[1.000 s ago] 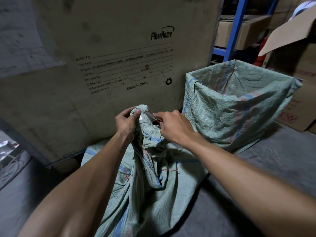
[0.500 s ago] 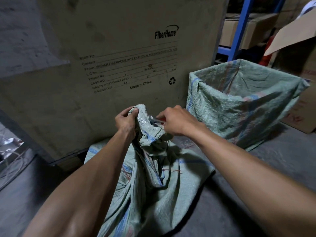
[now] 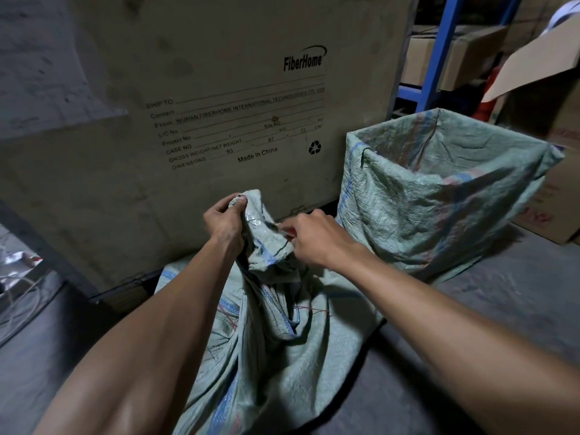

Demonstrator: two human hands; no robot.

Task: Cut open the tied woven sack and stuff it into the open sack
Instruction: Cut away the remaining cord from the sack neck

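Head view. A large printed cardboard crate (image 3: 219,120) stands behind; blue shelving (image 3: 439,51) with boxes at upper right. The open sack (image 3: 439,208) — crinkled green woven plastic, blue-striped — stands upright on the floor beside the crate. The tied woven sack (image 3: 266,324) slumps nearer, its bunched neck gripped by the left hand (image 3: 224,222); the right hand (image 3: 317,238) is curled at the neck, pinching something small and red — too hidden to identify.

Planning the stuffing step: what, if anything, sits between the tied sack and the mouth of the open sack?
Nothing visible does. The tied sack, whose neck is gripped by the left hand and worked at by the right hand, lies right beside the open sack, whose mouth gapes upward with only bare floor nearby.
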